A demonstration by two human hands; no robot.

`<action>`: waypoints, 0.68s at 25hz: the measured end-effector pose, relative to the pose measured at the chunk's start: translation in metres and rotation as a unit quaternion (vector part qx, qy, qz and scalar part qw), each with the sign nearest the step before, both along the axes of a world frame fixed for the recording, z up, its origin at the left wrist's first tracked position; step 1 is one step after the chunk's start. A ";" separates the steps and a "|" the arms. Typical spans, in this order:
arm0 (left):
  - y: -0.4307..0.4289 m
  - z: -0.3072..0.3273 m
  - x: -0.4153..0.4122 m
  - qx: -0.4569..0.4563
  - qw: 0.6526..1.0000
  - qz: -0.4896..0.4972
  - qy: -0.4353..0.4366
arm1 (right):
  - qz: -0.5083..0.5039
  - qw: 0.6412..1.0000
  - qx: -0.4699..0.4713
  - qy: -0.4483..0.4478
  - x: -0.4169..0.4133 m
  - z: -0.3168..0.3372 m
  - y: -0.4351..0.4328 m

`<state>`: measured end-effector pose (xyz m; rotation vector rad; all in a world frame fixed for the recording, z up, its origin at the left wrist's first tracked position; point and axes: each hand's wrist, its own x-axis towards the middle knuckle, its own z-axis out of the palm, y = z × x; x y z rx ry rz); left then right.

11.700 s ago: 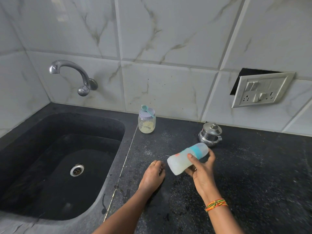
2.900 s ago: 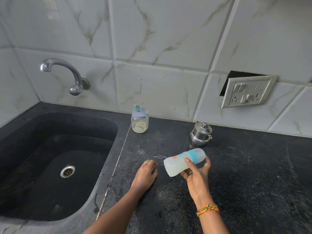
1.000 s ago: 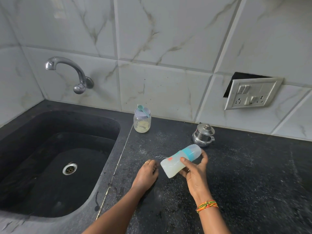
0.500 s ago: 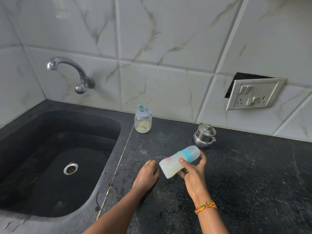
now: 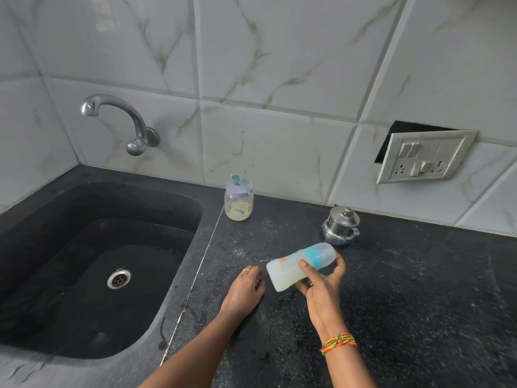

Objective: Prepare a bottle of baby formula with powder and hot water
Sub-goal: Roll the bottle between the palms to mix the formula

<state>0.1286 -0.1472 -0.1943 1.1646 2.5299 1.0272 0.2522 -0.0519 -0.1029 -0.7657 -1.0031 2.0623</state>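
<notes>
Head view. The baby bottle (image 5: 289,271) was a translucent whitish plastic cylinder w/ a teal collar band, a clear domed cap and small orange marks on its side. It held cloudy pale liquid. It was up off the black speckled stone countertop (image 5: 419,303), just in front of the small lidded steel pot (image 5: 340,226).

Its long axis lay near horizontal, a bit tilted. The cap end pointed up and right toward the pot; the flat base pointed down and left, away from it.

The right hand (image 5: 321,287) gripped the bottle round its middle. The thumb (image 5: 304,267) lay across the near side just below the teal band. The other fingers curled under and behind, w/ fingertips (image 5: 340,266) showing by the cap end.

The left hand (image 5: 243,289) rested on the countertop, front-left of the pot and just beside the bottle's base. Its fingers were bent loosely, tips down, w/ nothing seen in them.

Left of the pot, by the wall, stood a glass jar (image 5: 239,208) w/ a lilac lid and pale powder inside. A teal plastic scoop (image 5: 241,184) lay on the lid. Far left of the pot were the dark stone sink (image 5: 70,289) and a chrome tap (image 5: 117,107). Up and right of the pot was a white socket plate (image 5: 425,156).
</notes>
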 end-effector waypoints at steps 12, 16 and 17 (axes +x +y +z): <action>0.000 -0.001 0.000 0.007 1.000 0.011 -0.006 | 0.007 1.000 -0.016 0.013 0.003 -0.002 0.001; 0.001 -0.002 0.000 -0.005 1.000 0.010 0.002 | 0.036 0.999 0.011 0.000 0.003 0.003 0.002; 0.001 -0.002 0.000 -0.004 1.000 0.012 0.002 | 0.025 1.000 0.001 0.009 0.002 0.003 0.004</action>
